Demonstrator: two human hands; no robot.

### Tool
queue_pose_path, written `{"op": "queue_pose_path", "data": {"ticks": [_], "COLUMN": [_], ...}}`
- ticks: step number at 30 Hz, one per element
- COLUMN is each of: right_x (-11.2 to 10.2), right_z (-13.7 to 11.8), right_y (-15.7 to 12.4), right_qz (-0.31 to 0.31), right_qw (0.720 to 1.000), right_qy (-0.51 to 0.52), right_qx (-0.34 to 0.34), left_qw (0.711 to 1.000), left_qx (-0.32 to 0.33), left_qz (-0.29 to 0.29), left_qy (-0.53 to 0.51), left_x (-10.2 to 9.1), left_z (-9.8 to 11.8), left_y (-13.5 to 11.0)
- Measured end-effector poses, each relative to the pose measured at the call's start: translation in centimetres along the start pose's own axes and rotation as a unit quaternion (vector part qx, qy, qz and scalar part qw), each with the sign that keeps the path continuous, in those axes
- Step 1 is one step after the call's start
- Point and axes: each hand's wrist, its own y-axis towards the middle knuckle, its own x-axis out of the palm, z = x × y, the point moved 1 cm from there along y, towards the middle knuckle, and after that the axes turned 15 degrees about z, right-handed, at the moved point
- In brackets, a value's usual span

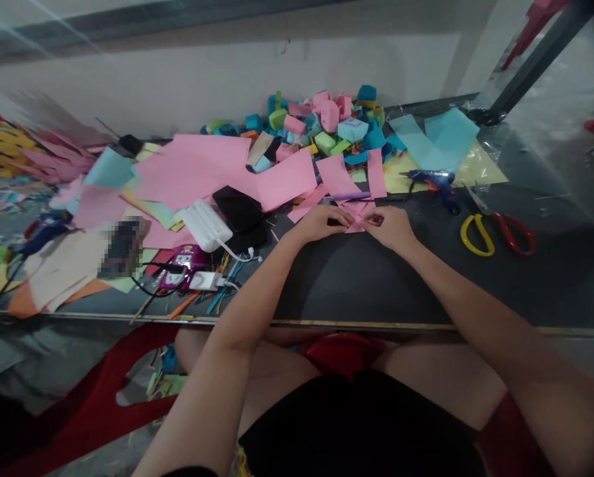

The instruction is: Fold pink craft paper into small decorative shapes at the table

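Note:
Both of my hands meet at a small piece of pink paper (357, 211) on the dark tabletop. My left hand (325, 222) pinches its left side, fingers curled over the edge. On the other side, my right hand (387, 225) grips the paper between thumb and fingers. The paper looks creased, though the fingers cover part of it. Just beyond lie a purple pen-like stick (347, 197) and cut pink strips (376, 173). To the right of my hands are a blue glue gun (438, 182) and scissors (495, 232) with one yellow and one red handle.
A heap of small folded paper boxes (329, 119) stands against the wall. Pink sheets (192, 162), a white power bank (204, 225), a black pouch-like object (242, 215) and a purple adapter (183, 265) crowd the left. Blue sheets (443, 142) lie at the back right.

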Motion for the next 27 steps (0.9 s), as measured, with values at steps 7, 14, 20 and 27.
{"op": "queue_pose_path", "data": {"ticks": [7,14,20,27], "right_x": [-0.4,0.0,0.1,0.1], "right_z": [0.0,-0.1,-0.1,0.0], "right_y": [0.1,0.2,0.2,0.1], "right_qz": [-0.02,-0.011,0.002,0.014], "right_qw": [1.0,1.0,1.0,1.0], "right_qy": [0.002,-0.003,-0.001,0.013], "right_qx": [0.015,0.02,0.027,0.024], "left_qw": [0.999,0.994,0.994,0.995], "left_qx": [0.032,0.075,0.044,0.025], "left_qz": [-0.03,-0.04,-0.021,-0.021], "left_qy": [0.011,0.072,0.096,0.099], "left_x": [0.1,0.2,0.7,1.0], "left_z": [-0.3,-0.5,0.3,0.3], "left_y": [0.1,0.1,0.1,0.2]}}
